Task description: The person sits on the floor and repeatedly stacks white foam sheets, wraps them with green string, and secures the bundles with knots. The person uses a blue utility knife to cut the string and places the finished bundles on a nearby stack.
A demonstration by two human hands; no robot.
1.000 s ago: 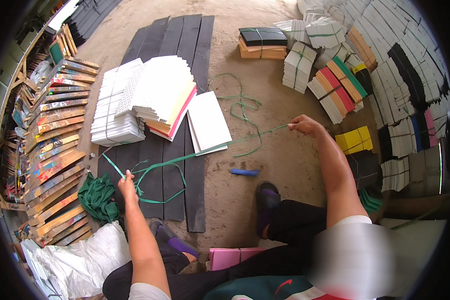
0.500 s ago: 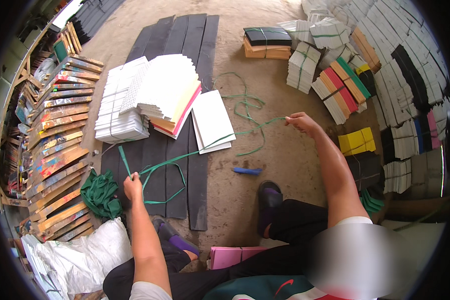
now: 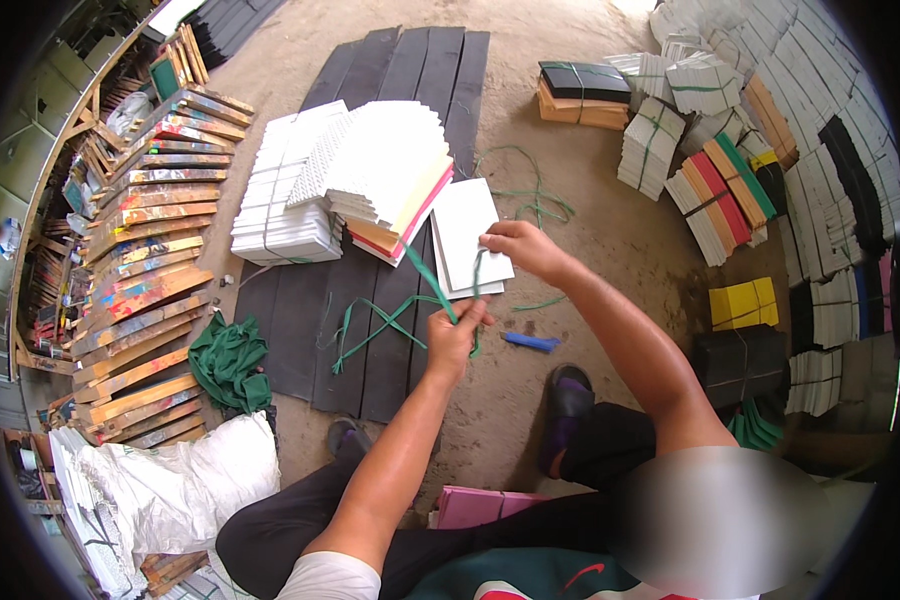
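My left hand (image 3: 451, 340) is closed around a flat green plastic string (image 3: 427, 277) in front of the black boards. Higher and a little to the right, my right hand (image 3: 522, 247) pinches another stretch of the string, which hangs down toward the left hand. Loose loops of it trail over the boards and the ground. Just beyond the hands lie a few white sheets (image 3: 467, 215). Beside them a fanned stack of white sheets (image 3: 390, 150), with orange and pink layers at its edge, leans on a tied white bundle (image 3: 272, 235).
Dark boards (image 3: 400, 75) lie on the dirt floor under the stacks. Paint-stained wooden pieces (image 3: 160, 222) line the left, near a crumpled green cloth (image 3: 228, 358) and white sack (image 3: 195, 490). A blue strip (image 3: 532, 342) lies by my foot. Tied bundles (image 3: 715, 205) fill the right.
My hands have come close together from far apart: the left moved right, the right moved left. The string between them, stretched long before, is now short. The view has shifted slightly.
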